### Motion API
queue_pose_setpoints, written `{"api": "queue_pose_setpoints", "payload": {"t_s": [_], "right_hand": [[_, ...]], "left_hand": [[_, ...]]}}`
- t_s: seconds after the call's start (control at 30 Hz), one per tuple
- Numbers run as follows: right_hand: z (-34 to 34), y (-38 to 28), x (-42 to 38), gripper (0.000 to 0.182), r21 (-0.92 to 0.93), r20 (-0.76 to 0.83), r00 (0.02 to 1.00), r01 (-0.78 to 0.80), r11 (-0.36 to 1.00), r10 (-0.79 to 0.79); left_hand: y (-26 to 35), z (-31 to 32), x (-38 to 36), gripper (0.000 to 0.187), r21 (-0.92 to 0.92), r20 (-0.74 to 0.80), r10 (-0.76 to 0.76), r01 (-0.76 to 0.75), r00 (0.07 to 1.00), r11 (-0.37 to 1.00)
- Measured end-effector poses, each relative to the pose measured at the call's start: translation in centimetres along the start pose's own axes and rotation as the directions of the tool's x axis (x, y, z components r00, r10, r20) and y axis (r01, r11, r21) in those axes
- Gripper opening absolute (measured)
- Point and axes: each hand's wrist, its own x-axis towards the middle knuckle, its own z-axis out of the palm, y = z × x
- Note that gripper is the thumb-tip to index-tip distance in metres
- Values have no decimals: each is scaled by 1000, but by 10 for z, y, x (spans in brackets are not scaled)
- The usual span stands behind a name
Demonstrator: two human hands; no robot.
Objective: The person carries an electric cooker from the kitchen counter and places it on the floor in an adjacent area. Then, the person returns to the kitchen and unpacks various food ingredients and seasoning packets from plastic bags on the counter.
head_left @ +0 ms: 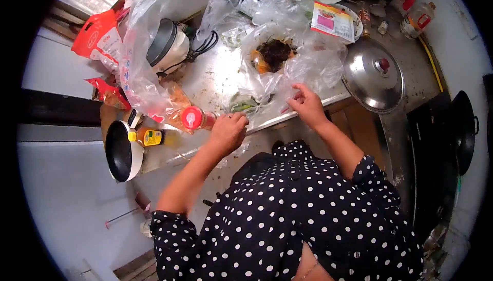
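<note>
My left hand (231, 131) is closed at the counter's front edge, its fingertips pinching the edge of a small clear plastic bag (245, 101) with something green in it. Across from it, my right hand (308, 107) has thumb and forefinger apart, close against the crumpled clear plastic (318, 68). Behind the hands, a larger open plastic bag holds a dark, oily brown food (276, 55) with orange at its rim. Just left of my left hand is a red-lidded jar (192, 118).
A steel lid (375, 75) with a red knob lies at right, near a dark stove (436, 147) and a wok (465, 132). At left are a frying pan (120, 152), a yellow-capped bottle (149, 137), an electric pot (167, 47) and red packages (97, 40).
</note>
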Motion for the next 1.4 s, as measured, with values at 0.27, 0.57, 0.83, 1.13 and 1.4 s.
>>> {"api": "queue_pose_setpoints", "payload": {"t_s": [0.27,0.57,0.83,1.13,1.4], "right_hand": [[-17,9,-16,32,142,133,990,23,990,-42],[-20,8,-25,30,203,167,986,-62,977,28],[-20,11,-20,31,295,164,986,-77,952,29],[-17,5,-11,31,342,190,981,-114,933,50],[-30,1,-7,49,430,168,980,-171,887,107]], "left_hand": [[5,22,50,17,7,232,-139,142,963,990],[7,31,85,15,159,126,-277,256,953,953],[-10,60,97,31,178,-1,-250,247,968,953],[-18,45,86,38,203,76,-297,277,952,939],[-8,13,48,68,-115,-145,-198,182,969,977]]}}
